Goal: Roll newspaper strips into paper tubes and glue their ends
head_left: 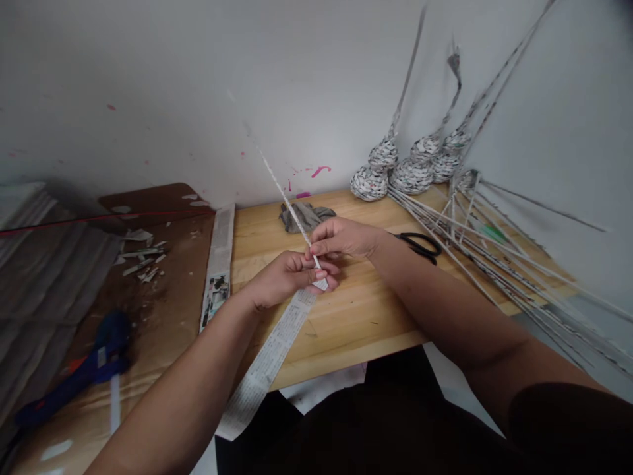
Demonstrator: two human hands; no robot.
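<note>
Both hands meet over the middle of the wooden board (356, 330). My left hand (289, 276) pinches a newspaper strip (277, 349) where its flat part turns into a thin rolled tube (281, 188). The flat tail runs down toward me and hangs over the board's front edge. My right hand (341, 239) closes thumb and fingers round the tube just above the left hand. From there the tube slants up and left, its far end blurred against the wall.
A grey cloth (305, 216) lies behind my hands, black-handled scissors (420, 245) to the right. Woven paper gourd shapes (368, 183) and several paper tubes (494, 270) fill the right side. At left are newspaper strips (223, 244), paper scraps (143, 257), a blue glue gun (101, 353) and a newspaper stack (44, 264).
</note>
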